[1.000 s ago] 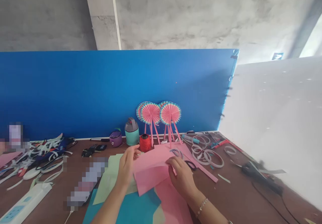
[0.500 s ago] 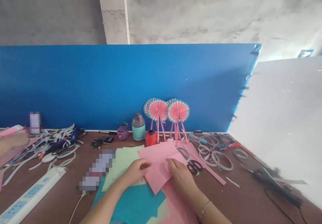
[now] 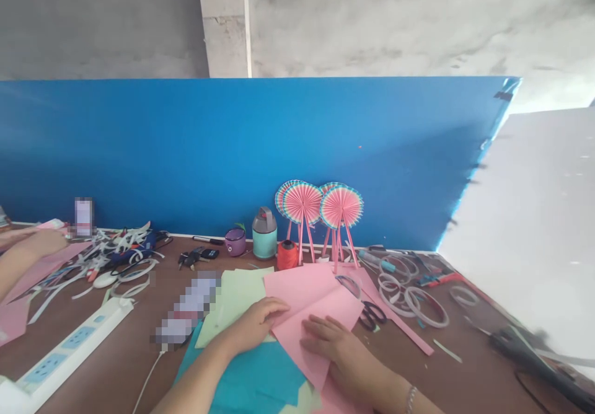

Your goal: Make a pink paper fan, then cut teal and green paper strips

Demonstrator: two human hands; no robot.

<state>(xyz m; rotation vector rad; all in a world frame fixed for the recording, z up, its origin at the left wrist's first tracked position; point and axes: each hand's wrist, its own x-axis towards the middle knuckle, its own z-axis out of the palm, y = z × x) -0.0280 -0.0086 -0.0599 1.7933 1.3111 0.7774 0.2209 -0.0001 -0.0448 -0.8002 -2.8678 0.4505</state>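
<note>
A sheet of pink paper with a crease across it lies in front of me, over other coloured sheets. My left hand is at its left edge, fingers closed around that edge. On the sheet's right part my right hand lies flat with fingers stretched out. Under it are sheets of blue paper and pale green paper. Black-handled scissors lie just right of the pink sheet, their blades partly hidden.
Pink paper fans stand at the back, beside red thread and a turquoise container. Tape rings and a glue gun lie right. A power strip lies left, near another person's hand.
My right hand has slid down and toward me over the pink sheet, and a crease now shows across it. My left hand stays at its edge. The view has shifted slightly left.
</note>
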